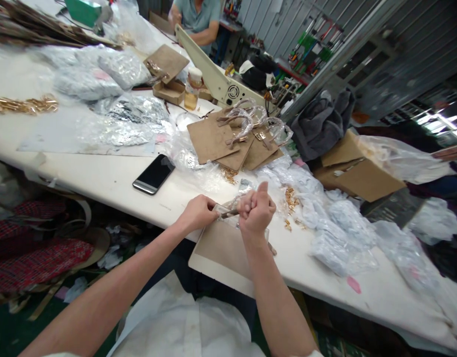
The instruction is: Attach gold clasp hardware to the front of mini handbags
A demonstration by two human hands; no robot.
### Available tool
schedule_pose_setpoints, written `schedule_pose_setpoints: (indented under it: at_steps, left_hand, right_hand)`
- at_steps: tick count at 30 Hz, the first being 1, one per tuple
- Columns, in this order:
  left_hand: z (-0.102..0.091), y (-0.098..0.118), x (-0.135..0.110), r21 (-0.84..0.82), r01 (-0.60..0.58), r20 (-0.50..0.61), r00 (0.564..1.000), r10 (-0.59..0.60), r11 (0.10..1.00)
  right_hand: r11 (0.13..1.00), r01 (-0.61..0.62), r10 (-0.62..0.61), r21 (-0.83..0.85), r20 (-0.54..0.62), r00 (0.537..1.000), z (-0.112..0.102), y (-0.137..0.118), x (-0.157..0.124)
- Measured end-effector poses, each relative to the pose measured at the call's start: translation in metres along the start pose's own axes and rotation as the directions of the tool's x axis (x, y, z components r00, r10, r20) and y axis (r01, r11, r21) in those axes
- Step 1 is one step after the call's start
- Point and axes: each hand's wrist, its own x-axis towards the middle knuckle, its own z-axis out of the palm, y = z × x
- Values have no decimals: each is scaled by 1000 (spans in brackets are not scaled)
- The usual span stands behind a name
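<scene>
My left hand [196,212] is closed on one end of a thin brown strap piece [228,213] that lies across a clear plastic bag [228,207]. My right hand [257,210] is a fist with the thumb up, gripping the strap's other end. Both hands work just above a brown card board [221,245] at the near edge of the white table [113,178]. Small gold metal fittings [291,198] lie scattered to the right of my right hand.
A black phone [154,173] lies left of my hands. Brown boards with curved straps [236,136] sit behind. Plastic bags [336,223], a cardboard box [357,171], grey cloth [319,121] and a cream machine [217,79] crowd the table. Another person [197,20] sits at the far end.
</scene>
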Motion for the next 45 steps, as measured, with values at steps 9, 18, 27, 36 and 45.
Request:
schedule_pose_setpoints:
  at_steps: [9,18,27,36,45]
  left_hand:
    - [3,9,-4,104,-14,-23,1000,16,994]
    - [-4,3,4,36,-44,73,997,41,998]
    - [0,-3,2,9,-43,50,998,42,999]
    - [-6,-4,4,-13,-94,137,986,94,996]
    - [2,-7,1,43,-64,67,996,61,997]
  right_hand:
    - [984,-169,167,45,46,985,-1,11,3]
    - [859,-511,511,-2,-37,859,12,35,54]
    - [1000,16,-16,-3,19,1000,4,-3,3]
    - [967,127,-134,-221,-17,991,2,23,-23]
    - [993,-116,120,36,-167,979,-4,10,41]
